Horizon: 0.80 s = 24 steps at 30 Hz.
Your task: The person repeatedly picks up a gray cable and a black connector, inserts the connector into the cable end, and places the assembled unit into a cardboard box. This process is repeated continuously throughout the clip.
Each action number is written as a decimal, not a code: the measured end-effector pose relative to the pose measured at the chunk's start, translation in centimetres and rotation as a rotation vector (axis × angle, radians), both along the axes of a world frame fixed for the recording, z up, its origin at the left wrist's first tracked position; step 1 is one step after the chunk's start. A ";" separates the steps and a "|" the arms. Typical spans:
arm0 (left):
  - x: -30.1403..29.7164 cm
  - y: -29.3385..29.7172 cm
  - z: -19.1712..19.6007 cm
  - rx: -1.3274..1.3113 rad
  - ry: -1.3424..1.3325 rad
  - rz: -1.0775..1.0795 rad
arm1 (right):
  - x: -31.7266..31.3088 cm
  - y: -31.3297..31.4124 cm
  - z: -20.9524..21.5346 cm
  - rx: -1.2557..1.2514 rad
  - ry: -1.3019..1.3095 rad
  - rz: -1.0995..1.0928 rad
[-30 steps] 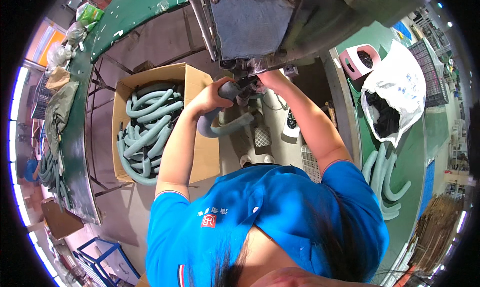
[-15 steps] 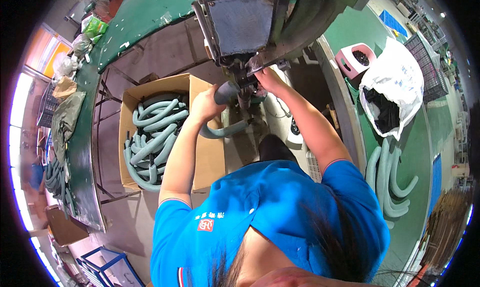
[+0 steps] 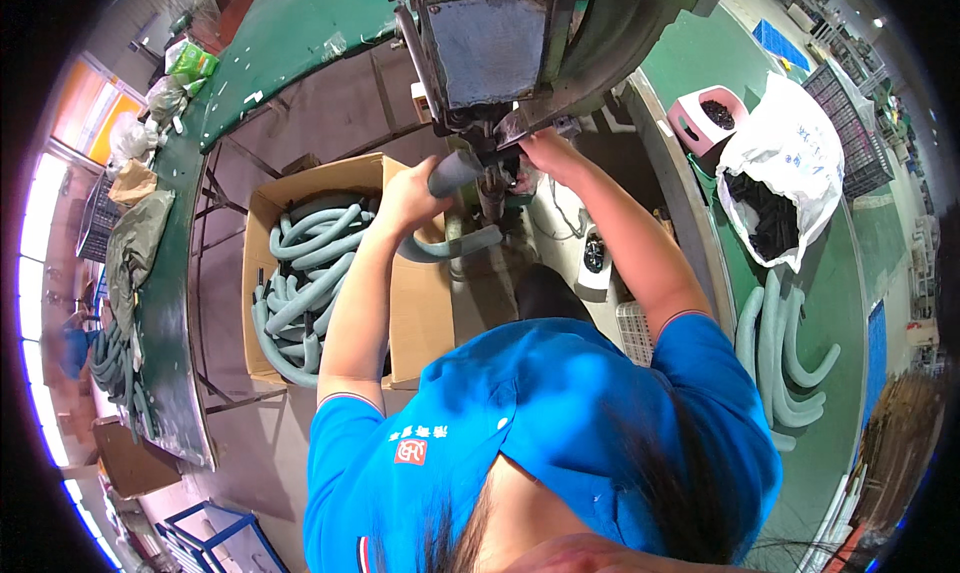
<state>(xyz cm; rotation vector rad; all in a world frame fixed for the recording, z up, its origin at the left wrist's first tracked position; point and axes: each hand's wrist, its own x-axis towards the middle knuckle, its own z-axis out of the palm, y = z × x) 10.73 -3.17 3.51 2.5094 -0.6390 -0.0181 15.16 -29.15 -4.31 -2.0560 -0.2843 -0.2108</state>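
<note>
My left hand (image 3: 412, 195) is wrapped round a grey-green foam tube (image 3: 456, 174). One end of the tube points at the working head of a heavy dark machine (image 3: 487, 53); the other part curves below my hand. My right hand (image 3: 546, 153) reaches in beside the machine's lower parts, close to the tube's end. Its fingertips are hidden behind the metal, so I cannot see what they touch.
A cardboard box (image 3: 420, 318) full of similar curved tubes stands left of my legs. On the right green table (image 3: 690, 93) are a pink bin (image 3: 690, 123) of small black parts, a white sack (image 3: 800, 153) with black pieces, and several tubes (image 3: 770, 353). Another green table (image 3: 180, 343) stands left.
The view has shifted slightly. The tube's end near the machine sits a little higher, and both hands stay at the machine head.
</note>
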 end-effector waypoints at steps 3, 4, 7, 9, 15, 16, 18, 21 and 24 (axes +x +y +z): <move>-1.9 3.8 -2.1 0.075 -0.063 -0.071 | -4.1 1.7 4.4 -0.158 0.547 0.229; -3.7 3.8 -1.0 0.086 -0.028 -0.119 | -5.8 1.8 2.8 -0.061 0.651 0.260; -9.2 3.2 0.2 0.192 0.013 -0.180 | -14.3 4.2 4.2 0.073 0.503 0.177; -11.4 3.3 0.0 0.231 -0.042 -0.164 | -17.3 5.7 4.2 -0.034 0.414 0.186; -15.6 5.1 1.7 0.211 -0.323 -0.127 | -20.9 9.6 4.6 0.111 0.567 0.285; -16.0 5.3 2.4 0.280 -0.352 -0.133 | -21.0 10.0 4.9 0.128 0.620 0.316; -15.5 6.0 2.6 0.264 -0.373 -0.191 | -21.4 10.8 3.0 0.192 0.615 0.344; -13.4 7.6 3.1 0.272 -0.446 -0.227 | -20.5 11.8 2.9 0.262 0.337 0.449; -11.0 11.4 3.6 0.235 -0.545 -0.064 | -20.3 10.2 5.6 0.210 0.317 0.333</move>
